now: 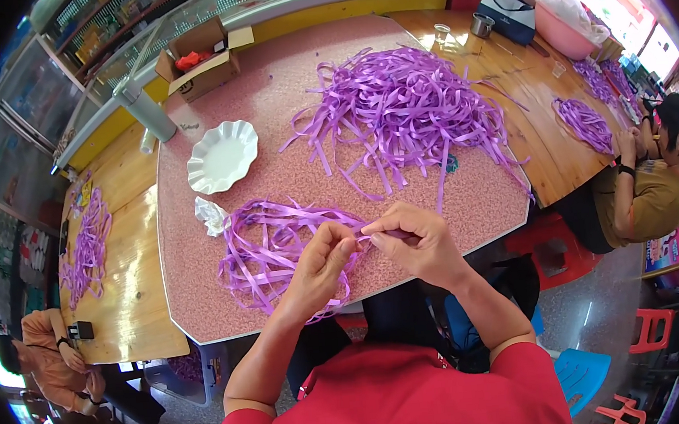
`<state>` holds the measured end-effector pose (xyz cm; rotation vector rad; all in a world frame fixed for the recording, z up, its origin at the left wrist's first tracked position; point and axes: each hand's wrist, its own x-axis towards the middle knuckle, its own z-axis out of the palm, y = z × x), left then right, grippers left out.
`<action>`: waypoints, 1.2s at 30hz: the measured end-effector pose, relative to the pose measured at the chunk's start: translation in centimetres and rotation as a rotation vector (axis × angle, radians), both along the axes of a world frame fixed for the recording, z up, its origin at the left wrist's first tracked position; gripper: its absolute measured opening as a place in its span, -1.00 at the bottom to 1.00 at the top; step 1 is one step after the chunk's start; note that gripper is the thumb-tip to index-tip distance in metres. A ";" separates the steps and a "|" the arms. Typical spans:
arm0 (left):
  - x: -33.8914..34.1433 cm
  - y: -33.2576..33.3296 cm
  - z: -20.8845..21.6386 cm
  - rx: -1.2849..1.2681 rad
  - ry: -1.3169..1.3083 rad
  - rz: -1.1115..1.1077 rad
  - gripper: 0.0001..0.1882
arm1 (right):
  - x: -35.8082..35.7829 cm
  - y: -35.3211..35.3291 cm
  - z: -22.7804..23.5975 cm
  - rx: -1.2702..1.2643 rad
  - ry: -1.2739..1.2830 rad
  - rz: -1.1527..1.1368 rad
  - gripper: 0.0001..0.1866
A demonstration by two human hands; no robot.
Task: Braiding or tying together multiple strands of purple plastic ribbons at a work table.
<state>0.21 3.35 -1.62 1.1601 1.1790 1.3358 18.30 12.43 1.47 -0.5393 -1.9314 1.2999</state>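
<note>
Both my hands meet over the near edge of the pink speckled table [295, 78], pinching a purple ribbon between them. My left hand [323, 260] has thumb and forefinger closed on the ribbon. Close beside it, my right hand [419, 241] pinches the same ribbon, its fingertips almost touching the left ones. A looser bunch of purple ribbons [258, 247] lies under and left of my left hand. Beyond my hands, a large heap of purple ribbons [411, 109] covers the far right of the tabletop. The exact spot between my fingertips is partly hidden.
A white scalloped dish [221, 156], crumpled tissue [211, 217], grey-green bottle [145, 109] and open cardboard box [202, 70] stand on the left. Two people sit at the side tables, with ribbons [584, 124] near the right one. A red stool [549, 250] stands at right.
</note>
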 end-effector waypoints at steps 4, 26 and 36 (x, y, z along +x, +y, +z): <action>0.3 -0.7 0.4 -0.034 -0.156 -0.053 -0.92 | 0.1 0.2 0.5 -0.313 0.082 0.088 -0.86; 1.8 -1.2 1.2 0.154 -0.099 0.379 -0.94 | -2.9 -1.1 -3.4 0.459 0.112 -0.221 -0.78; 0.7 -0.3 0.3 0.545 0.599 0.485 -0.81 | -2.6 -1.1 -2.6 0.033 0.134 -0.105 -0.97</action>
